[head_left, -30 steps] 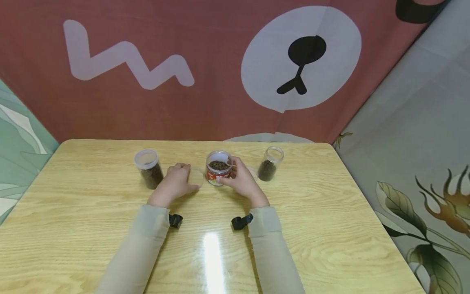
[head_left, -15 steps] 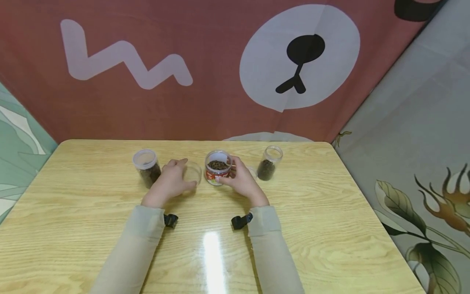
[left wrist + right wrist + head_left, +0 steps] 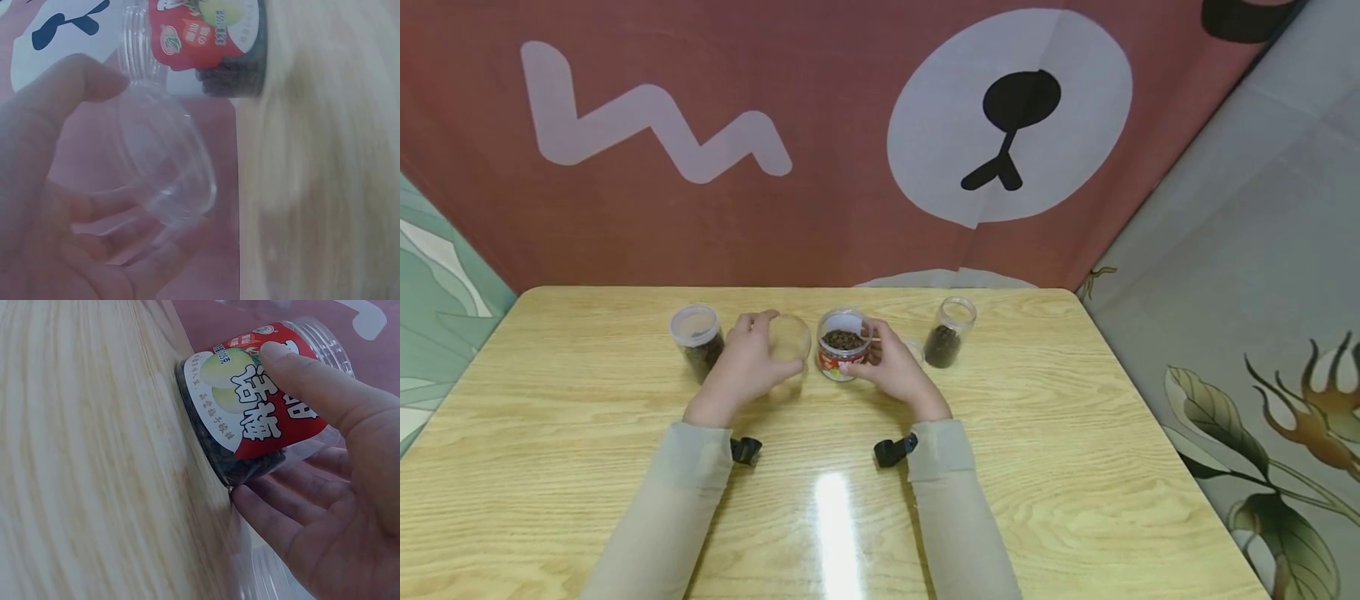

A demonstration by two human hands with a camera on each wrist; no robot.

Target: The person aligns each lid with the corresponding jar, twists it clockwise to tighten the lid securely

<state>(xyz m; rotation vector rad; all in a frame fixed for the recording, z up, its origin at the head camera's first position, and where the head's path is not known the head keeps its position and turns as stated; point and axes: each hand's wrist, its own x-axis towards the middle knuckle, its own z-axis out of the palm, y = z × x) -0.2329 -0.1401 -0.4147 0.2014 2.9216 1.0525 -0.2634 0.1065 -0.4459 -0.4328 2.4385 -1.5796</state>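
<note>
My left hand holds a clear round lid by its edge, between thumb and fingers. In the left wrist view the lid is tilted and raised off the table, close beside a jar with a red label. That open clear jar stands upright on the table and has brown bits inside. My right hand grips it from the right; in the right wrist view the thumb lies on the red label, and the fingers reach round the far side.
Left of my left hand stands a lidded jar with dark contents, partly hidden. A smaller open clear jar with dark contents stands to the right. Beside it, partly behind my right hand, lies another clear lid. A cloth hangs behind the table.
The left hand has shifted slightly left and lifted the clear lid from lying flat to a raised, tilted position. The right hand and its jar have stayed put.
</note>
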